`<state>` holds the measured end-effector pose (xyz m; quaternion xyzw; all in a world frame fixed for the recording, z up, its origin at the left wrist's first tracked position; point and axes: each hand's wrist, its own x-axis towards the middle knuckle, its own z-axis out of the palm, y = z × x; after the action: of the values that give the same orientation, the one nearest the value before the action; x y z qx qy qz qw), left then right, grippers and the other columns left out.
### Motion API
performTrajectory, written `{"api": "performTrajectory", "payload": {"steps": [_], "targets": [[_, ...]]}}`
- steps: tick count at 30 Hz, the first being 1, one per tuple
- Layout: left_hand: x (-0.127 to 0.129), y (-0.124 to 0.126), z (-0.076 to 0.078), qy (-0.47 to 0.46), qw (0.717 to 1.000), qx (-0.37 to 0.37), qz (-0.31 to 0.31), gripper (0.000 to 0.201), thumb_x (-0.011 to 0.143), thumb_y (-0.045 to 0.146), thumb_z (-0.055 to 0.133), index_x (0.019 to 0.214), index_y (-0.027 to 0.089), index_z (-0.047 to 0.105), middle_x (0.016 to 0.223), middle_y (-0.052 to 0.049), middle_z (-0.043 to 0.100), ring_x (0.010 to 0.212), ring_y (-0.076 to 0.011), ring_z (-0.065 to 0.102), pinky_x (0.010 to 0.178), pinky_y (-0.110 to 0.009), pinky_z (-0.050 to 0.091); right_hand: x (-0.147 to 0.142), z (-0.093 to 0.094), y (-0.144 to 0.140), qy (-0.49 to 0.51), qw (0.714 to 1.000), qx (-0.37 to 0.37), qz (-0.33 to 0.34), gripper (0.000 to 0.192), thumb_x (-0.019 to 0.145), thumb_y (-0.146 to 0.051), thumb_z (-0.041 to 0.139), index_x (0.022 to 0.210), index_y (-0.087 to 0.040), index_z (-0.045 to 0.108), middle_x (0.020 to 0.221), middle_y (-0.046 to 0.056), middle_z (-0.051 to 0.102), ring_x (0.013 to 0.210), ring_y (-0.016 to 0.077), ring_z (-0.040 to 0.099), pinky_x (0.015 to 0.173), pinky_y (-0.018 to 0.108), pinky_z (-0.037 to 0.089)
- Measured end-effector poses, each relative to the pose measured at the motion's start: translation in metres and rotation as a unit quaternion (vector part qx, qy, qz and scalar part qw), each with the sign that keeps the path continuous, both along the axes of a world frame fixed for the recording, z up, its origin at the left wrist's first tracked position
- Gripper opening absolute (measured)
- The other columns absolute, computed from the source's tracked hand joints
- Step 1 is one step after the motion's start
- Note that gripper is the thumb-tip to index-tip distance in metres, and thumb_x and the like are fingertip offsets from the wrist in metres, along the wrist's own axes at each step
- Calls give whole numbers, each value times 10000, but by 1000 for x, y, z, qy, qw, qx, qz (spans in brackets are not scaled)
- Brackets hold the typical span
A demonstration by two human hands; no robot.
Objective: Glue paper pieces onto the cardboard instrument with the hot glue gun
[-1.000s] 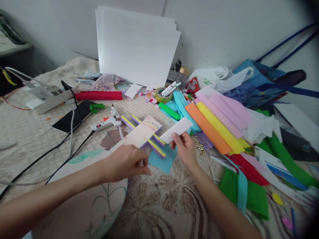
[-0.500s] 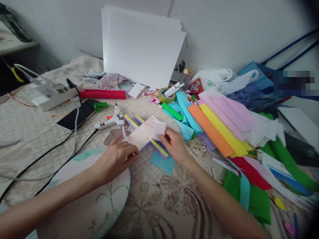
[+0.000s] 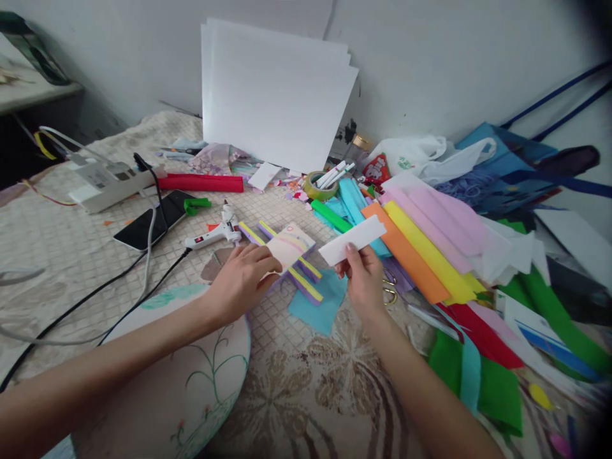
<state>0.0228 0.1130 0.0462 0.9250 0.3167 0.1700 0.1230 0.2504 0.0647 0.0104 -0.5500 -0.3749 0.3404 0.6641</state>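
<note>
White paper strip [image 3: 352,240] pinched in right hand [image 3: 364,285], raised just above blue felt square [image 3: 316,304], left hand [image 3: 243,278] flat on pastel card [image 3: 288,246] over purple-yellow foam strips [image 3: 303,285], glue gun [image 3: 213,234] nearby, bedspread [image 3: 71,255] beneath

My things lie on a bed covered by a beige quilted spread [image 3: 71,255]. On it at my left sit a white power strip [image 3: 108,182], a black phone [image 3: 150,220], a white glue gun [image 3: 213,233] and black cables [image 3: 119,280]. A red roll [image 3: 201,183] and a tape ring [image 3: 318,185] lie farther back. A blue scrap [image 3: 318,306] lies in front of me, scissors [image 3: 389,287] beside it, and coloured sheets [image 3: 421,245] spread at my right.
</note>
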Motion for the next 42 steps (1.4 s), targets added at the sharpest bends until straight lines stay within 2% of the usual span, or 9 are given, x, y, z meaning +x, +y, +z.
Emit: {"api": "performTrajectory", "payload": {"steps": [5,9,12,16,21,26,31,35,42], "targets": [[4,13,4,4,1000,4,12,218,931,261,429,863,181,619,853,-47,651,816,-201,585,736,-345,396,6,0,-5,6,1000,-4,-3,262,834,-445,597,772,-194,553,517,-55,535,446,82,480,430,207,379],[-14,19,4,2,997,-25,78,177,913,305,457,924,179,580,890,-57,645,815,-202,595,721,-339,434,8,0,-6,-71,996,-43,-12,292,831,-477,581,757,-197,544,519,-48,545,456,99,504,446,219,400],[-30,16,0,-1,993,-30,114,236,893,373,484,1020,176,514,955,-80,628,871,-231,596,755,-378,466,8,-5,-5,-131,989,-62,-6,297,826,-482,577,734,-204,534,536,-37,564,471,119,524,463,238,419],[-39,1,-9,-1,994,-26,105,362,860,418,539,1115,179,443,1088,-122,593,1012,-289,573,851,-463,462,8,-16,-5,-194,978,-74,20,257,834,-455,571,791,-202,559,593,-18,598,531,147,566,523,263,446],[-37,-13,-14,-7,995,-29,95,465,809,418,598,1163,196,394,1210,-140,538,1174,-333,492,953,-526,413,7,-24,-7,-226,971,-76,25,244,823,-445,584,818,-201,581,599,-16,610,537,163,573,544,276,442],[-31,-16,-16,3,995,-38,88,505,768,326,640,1168,200,357,1245,-188,513,1146,-375,512,885,-539,451,3,-22,-10,-215,973,-73,32,237,820,-436,587,804,-200,577,626,-11,618,542,162,579,539,272,445],[-33,-17,-21,-31,996,-46,64,527,751,233,631,1199,250,352,1176,-142,566,1022,-330,591,810,-466,497,-3,-17,-22,-217,972,-78,46,225,842,-412,564,856,-188,583,620,-18,582,544,150,559,531,263,449],[-44,-23,-24,-50,995,-72,43,570,729,203,630,1221,276,353,1217,-117,557,1070,-306,578,873,-437,490,-9,-17,-46,-224,969,-87,55,212,843,-396,570,855,-186,597,644,-9,585,546,137,543,513,247,440],[-63,-53,-21,-5,992,-117,50,594,765,274,623,1281,238,331,1261,-131,539,1149,-290,545,924,-464,470,-15,-20,-83,-168,978,-107,68,205,834,-397,586,807,-195,603,585,-19,570,507,134,533,466,236,438]]}}
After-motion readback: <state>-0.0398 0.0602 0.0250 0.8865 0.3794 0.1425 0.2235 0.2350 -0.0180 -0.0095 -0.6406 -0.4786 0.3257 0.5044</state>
